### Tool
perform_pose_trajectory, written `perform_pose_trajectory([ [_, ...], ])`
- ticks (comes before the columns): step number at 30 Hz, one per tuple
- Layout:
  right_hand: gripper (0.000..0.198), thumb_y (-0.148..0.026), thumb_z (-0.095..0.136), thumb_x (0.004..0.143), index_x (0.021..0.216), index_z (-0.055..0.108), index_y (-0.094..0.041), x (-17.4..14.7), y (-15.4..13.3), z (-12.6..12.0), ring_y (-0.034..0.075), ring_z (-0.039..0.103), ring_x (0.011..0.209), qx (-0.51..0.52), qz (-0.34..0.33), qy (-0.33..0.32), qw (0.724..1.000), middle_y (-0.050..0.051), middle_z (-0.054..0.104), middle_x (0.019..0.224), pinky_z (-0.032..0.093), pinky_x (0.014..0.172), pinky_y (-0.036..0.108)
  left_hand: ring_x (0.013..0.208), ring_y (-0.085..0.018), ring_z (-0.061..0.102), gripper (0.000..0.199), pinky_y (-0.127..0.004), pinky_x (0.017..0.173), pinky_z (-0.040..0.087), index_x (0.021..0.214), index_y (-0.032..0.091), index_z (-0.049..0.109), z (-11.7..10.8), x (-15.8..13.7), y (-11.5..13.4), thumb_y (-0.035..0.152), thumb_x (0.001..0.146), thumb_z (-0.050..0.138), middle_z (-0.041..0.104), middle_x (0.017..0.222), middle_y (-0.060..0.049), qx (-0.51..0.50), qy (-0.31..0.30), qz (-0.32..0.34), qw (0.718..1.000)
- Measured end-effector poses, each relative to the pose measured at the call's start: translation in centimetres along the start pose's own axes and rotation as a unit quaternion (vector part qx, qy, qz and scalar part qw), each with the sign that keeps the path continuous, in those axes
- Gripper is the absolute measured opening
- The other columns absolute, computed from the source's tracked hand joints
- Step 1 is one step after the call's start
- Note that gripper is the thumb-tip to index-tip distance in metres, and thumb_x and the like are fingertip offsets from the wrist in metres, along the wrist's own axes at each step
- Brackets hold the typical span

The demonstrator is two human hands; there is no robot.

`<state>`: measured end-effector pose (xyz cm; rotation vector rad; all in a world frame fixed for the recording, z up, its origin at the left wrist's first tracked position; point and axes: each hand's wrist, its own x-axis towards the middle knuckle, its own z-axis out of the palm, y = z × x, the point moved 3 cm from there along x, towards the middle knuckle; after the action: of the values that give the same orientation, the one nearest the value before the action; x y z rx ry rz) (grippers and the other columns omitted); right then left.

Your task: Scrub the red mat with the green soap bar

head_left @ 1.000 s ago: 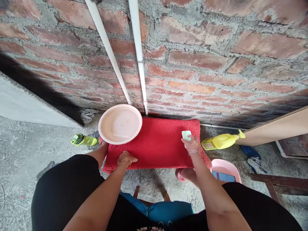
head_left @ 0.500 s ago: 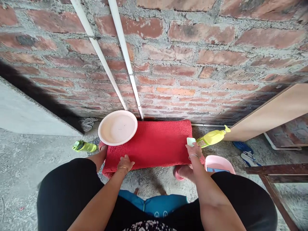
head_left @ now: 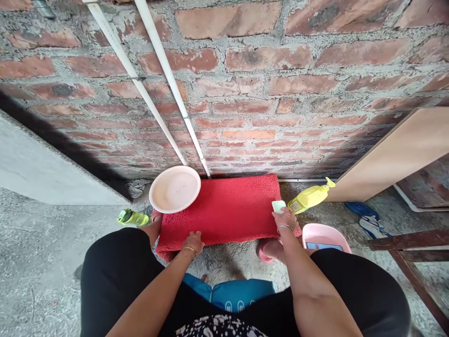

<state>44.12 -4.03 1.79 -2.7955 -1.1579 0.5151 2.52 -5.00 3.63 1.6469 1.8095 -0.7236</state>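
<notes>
Head view: the right hand (head_left: 285, 218) grips a pale green block (head_left: 278, 206) at the right end of the red cloth (head_left: 231, 208). The left hand (head_left: 193, 242) contacts the cloth's near edge; whether it pinches fabric cannot be determined.

No readable text anywhere; label-type marks only. Yellow pump bottle (head_left: 310, 197): printed label (head_left: 295, 206) on the lower body, pale with dark print, too small to make out. Phone-like device (head_left: 324, 246) in the pink tub (head_left: 326, 229): bluish screen, partly hidden at the tub's near side, content not legible. Teal fabric (head_left: 242, 290) between the knees: row of white rounded outlines (head_left: 240, 306) with small marks inside, can't tell if letters or symbols. No brand or number resolves on any of these.
</notes>
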Motion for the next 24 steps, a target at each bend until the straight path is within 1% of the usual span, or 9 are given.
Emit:
perform_pose_trajectory([
  [2, 0.052, -0.054, 0.059, 0.081, 0.123, 0.057, -0.023, 0.0, 1.2, -0.7, 0.031, 0.057, 0.104, 0.015, 0.06, 0.021, 0.998, 0.014, 0.056, 0.116, 0.042, 0.087, 0.043, 0.122, -0.028, 0.055, 0.04, -0.037, 0.096, 0.045, 0.126, 0.016, 0.054, -0.1, 0.1, 0.4, 0.027, 0.087, 0.052, 0.054, 0.134, -0.017, 0.001, -0.001, 0.015, 1.0],
  [3, 0.052, -0.054, 0.06, 0.081, 0.122, 0.057, -0.023, -0.2, 1.1, -0.9, 0.03, 0.057, 0.103, 0.02, 0.059, 0.028, 0.998, 0.014, 0.056, 0.115, 0.042, 0.088, 0.042, 0.122, -0.028, 0.055, 0.039, -0.038, 0.097, 0.044, 0.125, 0.016, 0.055, -0.1, 0.1, 0.6, 0.026, 0.087, 0.052, 0.055, 0.133, -0.017, 0.0, -0.003, 0.023, 1.0],
  [6, 0.05, -0.051, 0.064, 0.079, 0.12, 0.059, -0.023, -1.6, -1.4, -0.3, 0.025, 0.056, 0.101, 0.006, -0.049, 0.02, 0.999, 0.01, 0.056, 0.114, 0.041, 0.088, 0.036, 0.122, -0.026, 0.055, 0.037, -0.038, 0.1, 0.043, 0.122, 0.018, 0.057, 0.2, 0.0, 1.3, 0.025, 0.086, 0.053, 0.06, 0.13, -0.014, -0.004, -0.007, 0.042, 0.999],
  [9, 0.048, -0.047, 0.066, 0.078, 0.119, 0.06, -0.024, -3.5, -5.1, 1.2, 0.024, 0.055, 0.102, -0.032, -0.17, -0.02, 0.985, 0.009, 0.055, 0.113, 0.038, 0.09, 0.035, 0.121, -0.026, 0.055, 0.038, -0.037, 0.098, 0.044, 0.124, 0.02, 0.057, 0.6, -0.5, 1.7, 0.025, 0.086, 0.053, 0.056, 0.134, -0.013, -0.006, -0.01, 0.044, 0.999],
  [12, 0.046, -0.045, 0.066, 0.078, 0.119, 0.061, -0.025, -4.6, -7.0, 2.0, 0.025, 0.054, 0.106, -0.059, -0.212, -0.045, 0.974, 0.01, 0.054, 0.115, 0.037, 0.092, 0.037, 0.123, -0.028, 0.052, 0.043, -0.037, 0.095, 0.045, 0.127, 0.02, 0.055, 0.6, -0.7, 1.5, 0.026, 0.084, 0.054, 0.048, 0.14, -0.014, -0.006, -0.008, 0.031, 0.999],
  [14, 0.046, -0.045, 0.065, 0.079, 0.12, 0.06, -0.025, -4.5, -6.4, 1.9, 0.024, 0.055, 0.105, -0.059, -0.199, -0.05, 0.977, 0.009, 0.054, 0.115, 0.038, 0.092, 0.036, 0.127, -0.029, 0.048, 0.047, -0.038, 0.097, 0.043, 0.131, 0.02, 0.053, 0.3, -0.6, 1.1, 0.027, 0.084, 0.055, 0.046, 0.141, -0.014, -0.006, -0.003, 0.02, 1.0],
  [16, 0.046, -0.046, 0.065, 0.079, 0.121, 0.059, -0.026, -3.7, -4.7, 1.2, 0.023, 0.057, 0.103, -0.047, -0.168, -0.053, 0.983, 0.008, 0.055, 0.114, 0.039, 0.09, 0.035, 0.128, -0.03, 0.047, 0.051, -0.037, 0.098, 0.042, 0.135, 0.019, 0.049, -0.2, -0.3, 0.5, 0.027, 0.084, 0.054, 0.045, 0.14, -0.015, -0.005, 0.003, 0.011, 1.0],
  [21, 0.047, -0.049, 0.064, 0.079, 0.12, 0.059, -0.026, -1.6, 0.9, -0.9, 0.025, 0.06, 0.102, -0.01, -0.007, -0.034, 0.999, 0.009, 0.056, 0.118, 0.043, 0.088, 0.036, 0.125, -0.029, 0.05, 0.048, -0.035, 0.095, 0.043, 0.133, 0.018, 0.049, -0.4, 0.7, -0.5, 0.027, 0.086, 0.052, 0.048, 0.136, -0.016, 0.001, -0.003, -0.013, 1.0],
  [24, 0.049, -0.053, 0.061, 0.08, 0.12, 0.059, -0.025, -1.5, 1.3, -1.2, 0.028, 0.059, 0.104, -0.008, 0.029, -0.015, 0.999, 0.011, 0.056, 0.116, 0.043, 0.089, 0.04, 0.126, -0.03, 0.049, 0.046, -0.036, 0.093, 0.044, 0.129, 0.017, 0.051, 0.1, 1.1, -0.3, 0.026, 0.084, 0.054, 0.048, 0.136, -0.017, 0.001, -0.003, -0.011, 1.0],
])
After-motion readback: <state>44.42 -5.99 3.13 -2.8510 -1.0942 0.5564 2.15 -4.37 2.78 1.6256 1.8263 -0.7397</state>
